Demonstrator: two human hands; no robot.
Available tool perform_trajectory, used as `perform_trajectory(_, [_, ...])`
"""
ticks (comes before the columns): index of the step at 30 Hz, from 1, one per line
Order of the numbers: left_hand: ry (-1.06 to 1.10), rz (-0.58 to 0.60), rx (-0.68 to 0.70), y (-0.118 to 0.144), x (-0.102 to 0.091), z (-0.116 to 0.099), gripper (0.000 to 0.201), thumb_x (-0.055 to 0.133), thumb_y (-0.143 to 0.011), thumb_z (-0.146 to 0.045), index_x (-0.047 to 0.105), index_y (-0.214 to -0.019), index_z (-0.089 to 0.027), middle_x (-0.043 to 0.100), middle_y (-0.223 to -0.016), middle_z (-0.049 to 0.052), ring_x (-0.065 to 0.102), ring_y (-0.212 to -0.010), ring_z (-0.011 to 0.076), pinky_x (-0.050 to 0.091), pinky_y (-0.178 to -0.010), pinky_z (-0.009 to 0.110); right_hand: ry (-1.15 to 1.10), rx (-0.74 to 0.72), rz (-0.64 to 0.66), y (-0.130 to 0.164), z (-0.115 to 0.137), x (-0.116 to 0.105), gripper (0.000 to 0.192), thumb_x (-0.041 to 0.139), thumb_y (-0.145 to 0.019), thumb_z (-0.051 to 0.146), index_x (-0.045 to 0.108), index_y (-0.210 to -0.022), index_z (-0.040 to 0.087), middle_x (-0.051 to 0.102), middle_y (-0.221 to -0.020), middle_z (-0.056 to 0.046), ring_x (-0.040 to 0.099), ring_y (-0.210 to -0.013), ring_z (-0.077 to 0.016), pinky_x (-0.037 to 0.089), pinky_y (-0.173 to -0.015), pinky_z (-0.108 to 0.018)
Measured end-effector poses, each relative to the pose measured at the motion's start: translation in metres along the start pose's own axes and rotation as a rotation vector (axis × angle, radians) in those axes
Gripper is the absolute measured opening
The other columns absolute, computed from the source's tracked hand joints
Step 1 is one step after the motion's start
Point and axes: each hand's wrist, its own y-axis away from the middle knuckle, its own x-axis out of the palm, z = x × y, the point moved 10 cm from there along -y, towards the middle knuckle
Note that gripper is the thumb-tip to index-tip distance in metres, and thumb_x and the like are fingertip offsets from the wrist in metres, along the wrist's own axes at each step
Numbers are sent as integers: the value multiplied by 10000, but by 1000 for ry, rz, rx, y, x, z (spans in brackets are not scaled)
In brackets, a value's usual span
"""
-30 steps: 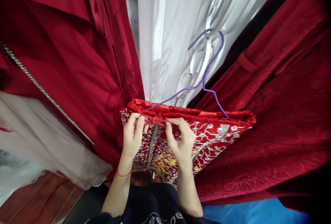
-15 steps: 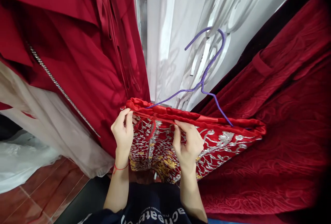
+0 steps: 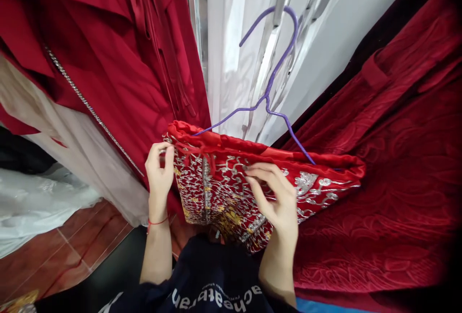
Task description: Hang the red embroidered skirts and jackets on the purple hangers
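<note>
Crimson garments (image 3: pixel 382 188) hung left and right. The right hand (image 3: pixel 277 192), fingers parted, was at the front of a silver-embroidered red garment (image 3: pixel 218 190), central and near; whether the left hand's (image 3: pixel 159 171) fingers gripped its left edge, I couldn't tell. A purple hanger (image 3: pixel 267 95) rose above.

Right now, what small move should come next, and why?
I'd probably bring the right hand to the red cord and straighten it: the cord dangles at the front of the patterned garment, between that hand and the left hand, and the right hand sits apart from the dangling part.
</note>
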Motion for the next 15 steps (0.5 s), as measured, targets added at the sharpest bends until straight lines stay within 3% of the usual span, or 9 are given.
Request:
perform_trajectory(1, [23,-20,-16,-2,-5,4,212,563,-950,-390,640,-969,-194,645,-939,35,615,-842,138,488,-762,238,-12,-6,-70,5,-2,-18,187,627,-888,112,690,-1017,233,696,-1008,-44,675,-900,-191,547,-780,-346])
perform_trajectory(4, [2,-98,43,-17,-16,-2,259,596,-922,-412,659,-1048,-195,644,-1084,68,622,-995,173,505,-836,267,192,-18,-507,29,-8,-89,166,665,-842,106,701,-963,214,681,-898,-43,640,-859,-220,518,-777,-396])
perform_trajectory(6, [22,-53,106,-31,-8,-14,297,601,-916,-419,673,-1106,-203,648,-1172,80,606,-1119,204,488,-938,303,362,50,-694,44,-17,-117,192,706,-824,169,695,-1015,181,655,-963,-85,609,-948,-264,501,-793,-420])
perform_trajectory(10, [140,199,73,-51,32,-22,308,570,-931,-462,697,-1023,-197,703,-987,49,663,-946,187,502,-871,286,423,275,-608,42,-49,-128,487,765,-810,350,611,-1228,154,613,-1174,-144,580,-1076,-302,480,-866,-435])
perform_trajectory(12, [129,177,65,-55,36,-19,314,587,-911,-490,682,-942,-193,680,-868,20,644,-823,164,497,-775,263,410,348,-561,39,-58,-131,526,742,-837,402,582,-1283,175,625,-1186,-136,593,-1053,-283,473,-869,-418])
perform_trajectory(15, [88,9,87,-59,26,-12,295,598,-901,-471,654,-888,-182,621,-768,-15,573,-705,132,456,-665,252,452,321,-450,28,-55,-133,268,655,-914,409,673,-1088,206,678,-986,-80,595,-947,-247,466,-847,-394])
